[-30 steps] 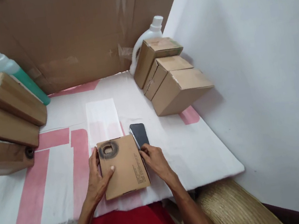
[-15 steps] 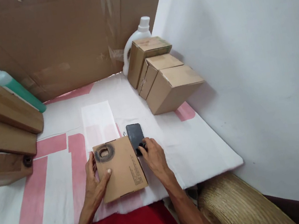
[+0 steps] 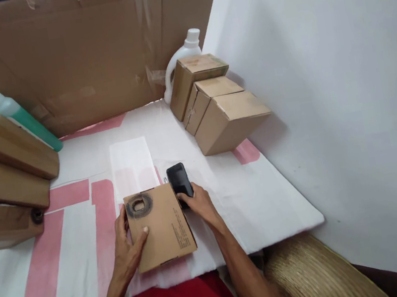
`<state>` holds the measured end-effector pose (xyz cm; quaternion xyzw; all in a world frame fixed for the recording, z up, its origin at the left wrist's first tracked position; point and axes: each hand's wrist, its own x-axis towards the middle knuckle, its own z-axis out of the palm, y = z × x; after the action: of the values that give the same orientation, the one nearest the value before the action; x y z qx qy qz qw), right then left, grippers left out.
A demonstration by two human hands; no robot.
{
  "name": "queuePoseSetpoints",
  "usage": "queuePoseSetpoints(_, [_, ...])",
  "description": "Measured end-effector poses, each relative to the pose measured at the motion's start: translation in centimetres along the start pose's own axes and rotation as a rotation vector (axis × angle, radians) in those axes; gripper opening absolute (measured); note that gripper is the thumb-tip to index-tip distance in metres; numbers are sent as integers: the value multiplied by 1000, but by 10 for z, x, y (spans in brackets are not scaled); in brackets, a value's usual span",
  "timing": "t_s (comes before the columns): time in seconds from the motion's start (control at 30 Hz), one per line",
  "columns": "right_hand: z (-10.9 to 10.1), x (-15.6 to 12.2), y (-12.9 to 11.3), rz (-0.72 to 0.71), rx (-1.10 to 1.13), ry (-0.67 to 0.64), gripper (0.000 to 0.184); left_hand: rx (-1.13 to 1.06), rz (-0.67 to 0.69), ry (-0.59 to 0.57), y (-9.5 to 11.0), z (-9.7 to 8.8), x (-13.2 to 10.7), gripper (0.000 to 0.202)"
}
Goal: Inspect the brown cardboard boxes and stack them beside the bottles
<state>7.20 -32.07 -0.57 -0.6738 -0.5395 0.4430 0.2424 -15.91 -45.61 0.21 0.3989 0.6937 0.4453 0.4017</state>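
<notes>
Two hands work low in the middle of the frame, and the flanks are tight. A taped brown stack [image 3: 2,169] crowds the left edge, three cartons [image 3: 227,119] lean at upper right beside the wall [image 3: 322,73], and a cardboard sheet [image 3: 74,52] closes off the back. Between them the table [image 3: 266,193] lies open, its near edge just under the wrists. The cover is cloth, white with pink bands and lightly creased. A plain white paper [image 3: 131,166] lies flat just above the box [image 3: 160,227]. A green bottle [image 3: 16,114] pokes out behind the stack, and a white bottle [image 3: 183,53] stands behind the cartons.

The box sits at bottom centre: flat brown card, a dark ring mark at its upper left, small print down its right side. The left hand [image 3: 127,247] lies spread along its left edge, thumb pressed on top. The right hand [image 3: 198,204] pinches the lower end of the glossy black phone [image 3: 178,180], just beside the box's upper right corner.
</notes>
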Motion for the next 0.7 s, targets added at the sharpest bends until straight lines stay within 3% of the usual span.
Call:
queuePoseSetpoints(0.13, [-8,-4,4,-13,194,-19,29,5,8,5,-3,0,-1,96])
queuePoseSetpoints(0.23, [-23,-24,-9,2,627,-47,48,6,16,4,-5,0,-2,94])
queuePoseSetpoints(0.3, [-33,-43,-24,0,887,-122,53,7,21,10,-6,1,-1,93])
queuePoseSetpoints(0.4, [-37,-70,-46,7,1041,-355,45,-4,31,12,-6,1,-1,91])
queuePoseSetpoints(0.5, [-18,-88,-59,140,1166,-656,66,-9,59,11,-8,3,-1,89])
queuePoseSetpoints(0.57, [2,-96,-62,236,1217,-788,80,-2,91,21,-10,3,-2,87])
queuePoseSetpoints(0.7, [36,-109,-64,349,1291,-978,69,12,155,32,-16,2,-2,88])
